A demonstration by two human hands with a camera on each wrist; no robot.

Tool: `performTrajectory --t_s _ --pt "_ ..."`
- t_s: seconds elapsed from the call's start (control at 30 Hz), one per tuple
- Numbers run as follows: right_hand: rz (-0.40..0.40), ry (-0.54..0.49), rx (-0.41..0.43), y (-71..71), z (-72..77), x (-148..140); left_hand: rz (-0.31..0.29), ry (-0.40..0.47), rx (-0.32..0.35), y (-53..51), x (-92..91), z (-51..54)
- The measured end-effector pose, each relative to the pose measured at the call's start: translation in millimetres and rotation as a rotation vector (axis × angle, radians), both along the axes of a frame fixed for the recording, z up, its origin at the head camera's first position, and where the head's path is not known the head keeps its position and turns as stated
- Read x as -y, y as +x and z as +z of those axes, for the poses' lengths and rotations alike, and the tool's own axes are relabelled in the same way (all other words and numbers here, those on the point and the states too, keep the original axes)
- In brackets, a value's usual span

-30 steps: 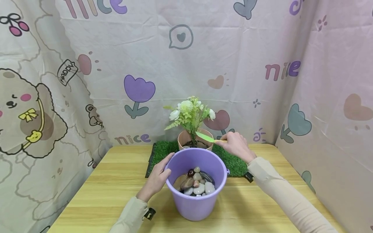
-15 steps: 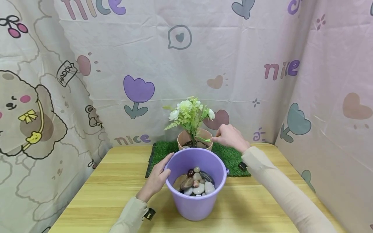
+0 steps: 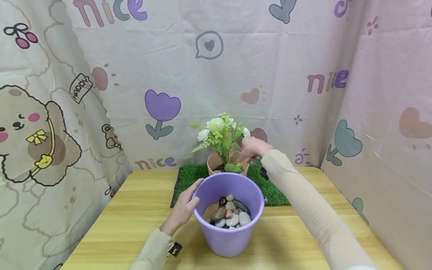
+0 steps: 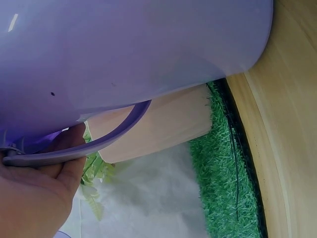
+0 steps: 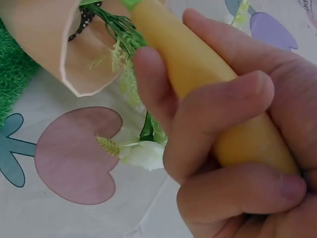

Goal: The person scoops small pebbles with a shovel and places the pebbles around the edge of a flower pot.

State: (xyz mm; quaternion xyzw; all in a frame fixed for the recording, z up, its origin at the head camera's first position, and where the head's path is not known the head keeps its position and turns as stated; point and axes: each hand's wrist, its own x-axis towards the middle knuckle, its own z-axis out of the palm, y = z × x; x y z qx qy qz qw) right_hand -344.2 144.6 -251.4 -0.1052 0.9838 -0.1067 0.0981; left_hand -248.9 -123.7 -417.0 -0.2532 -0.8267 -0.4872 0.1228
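Head view: green trowel low in the mouth of the peach flowerpot, blade's broad side showing; half a second ago edge-on, higher. Suggests work down at the soil; contact hidden. Right hand grasping the yellow handle. Flower stems just beside. Nearer, left hand unmoved, gripping the rim of the purple bucket of stones

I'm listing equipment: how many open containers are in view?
2: the round purple plastic bucket, in front on the yellow wood-grain table, and the peach faceted flowerpot behind it, on the green fake grass mat. More could be hidden.
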Motion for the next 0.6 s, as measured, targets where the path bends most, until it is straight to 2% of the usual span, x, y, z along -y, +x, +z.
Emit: performTrajectory --t_s 0.23,0.43,0.6 --pt "-0.06 0.073 -0.032 -1.8 -2.2 7.6 -0.009 0.013 0.013 0.8 0.1 -0.4" --pt "-0.06 0.086 -0.065 -3.2 -10.0 5.7 -0.005 0.0 0.029 0.0 0.6 -2.2" --pt "-0.067 0.117 -0.145 -4.8 -13.5 4.5 -0.009 0.004 0.023 0.3 1.0 -1.8"
